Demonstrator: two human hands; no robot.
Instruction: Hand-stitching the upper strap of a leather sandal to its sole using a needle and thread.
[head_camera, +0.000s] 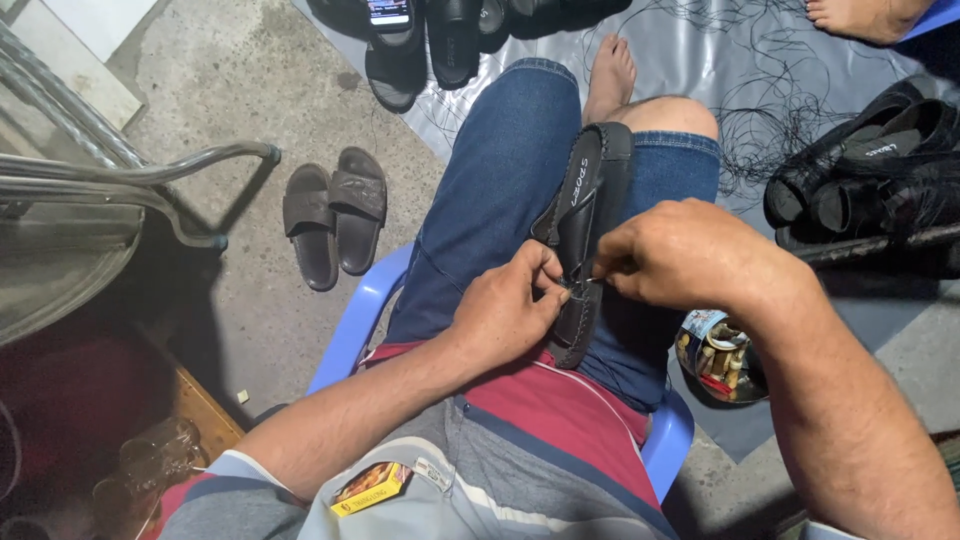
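Observation:
A black sandal lies lengthwise on my lap, between my thighs in blue denim shorts. My left hand pinches the sandal's edge near its heel end. My right hand is closed on something thin, likely a needle, right against the sandal's side strap. The fingertips of both hands meet at the same spot on the sandal. A thin black thread runs across my shorts.
I sit on a blue plastic chair. A pair of dark slides lies on the concrete to the left. More black sandals pile at right, others at top. A small tin with bits sits below right. Another person's foot is top right.

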